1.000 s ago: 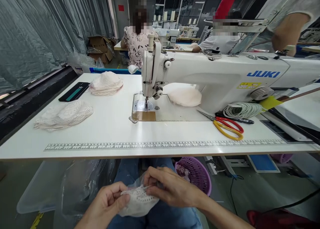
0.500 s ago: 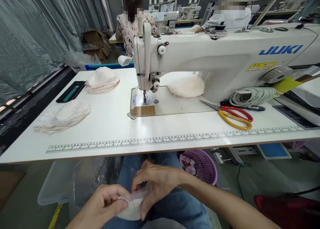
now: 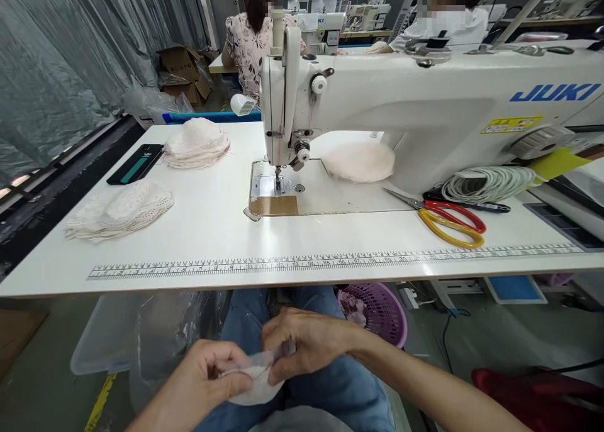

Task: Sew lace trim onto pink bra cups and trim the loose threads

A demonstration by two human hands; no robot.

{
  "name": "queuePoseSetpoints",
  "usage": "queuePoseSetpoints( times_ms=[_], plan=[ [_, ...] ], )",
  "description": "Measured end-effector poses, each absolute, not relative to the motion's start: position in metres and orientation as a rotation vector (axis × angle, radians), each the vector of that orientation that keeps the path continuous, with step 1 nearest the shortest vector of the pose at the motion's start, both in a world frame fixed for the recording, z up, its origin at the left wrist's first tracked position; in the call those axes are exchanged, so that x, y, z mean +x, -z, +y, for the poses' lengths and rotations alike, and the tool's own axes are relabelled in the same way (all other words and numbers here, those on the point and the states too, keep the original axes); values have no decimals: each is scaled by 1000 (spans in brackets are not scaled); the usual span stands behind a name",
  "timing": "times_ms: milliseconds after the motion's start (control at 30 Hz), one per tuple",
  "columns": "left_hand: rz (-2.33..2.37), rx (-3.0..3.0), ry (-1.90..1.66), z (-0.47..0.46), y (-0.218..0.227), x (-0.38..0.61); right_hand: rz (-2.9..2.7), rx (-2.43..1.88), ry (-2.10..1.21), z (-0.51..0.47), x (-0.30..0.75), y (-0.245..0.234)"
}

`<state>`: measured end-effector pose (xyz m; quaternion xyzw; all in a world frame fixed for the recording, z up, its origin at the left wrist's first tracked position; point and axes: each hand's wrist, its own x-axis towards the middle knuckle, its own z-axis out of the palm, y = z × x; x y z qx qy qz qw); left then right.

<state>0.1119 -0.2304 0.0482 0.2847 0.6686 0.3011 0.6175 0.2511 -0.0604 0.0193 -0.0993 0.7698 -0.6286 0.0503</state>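
Note:
A small piece of thin white fabric (image 3: 258, 389) is stretched between my two hands above my lap, in front of the table. My left hand (image 3: 210, 382) pinches its left side between thumb and fingers. The right side is gripped by my right hand (image 3: 306, 347), with the thumb on the near face and curled fingers behind. A lace-like seam or edge runs across the piece; its exact form is partly hidden by my fingers. Beyond the table edge stands a white sewing machine (image 3: 358, 99), with its needle over the metal plate and no cloth under the foot.
On the table lie two stacks of white fabric pieces (image 3: 195, 144) (image 3: 125, 212), a phone (image 3: 135, 164), a pale round pad (image 3: 361, 162), scissors (image 3: 448, 221) and coiled cord (image 3: 488, 183). A purple basket (image 3: 394, 319) with scraps stands below. Two people sit beyond the machine.
Both hands still hold the fabric. My right hand has shifted its grip, its thumb now higher on the piece, and the fabric is drawn flatter between the hands. The view has shifted slightly.

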Motion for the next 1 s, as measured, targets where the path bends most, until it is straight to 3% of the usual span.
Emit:
queuePoseSetpoints(
  times_ms=[567, 1000],
  plan=[
    [1529, 736, -562, -235, -43, 105, 2408, -337, 1663, -56, 261, -28],
    [1579, 677, -542, -238, -36, 108, 2231, -88, 1826, -65, 266, -10]
  ],
)
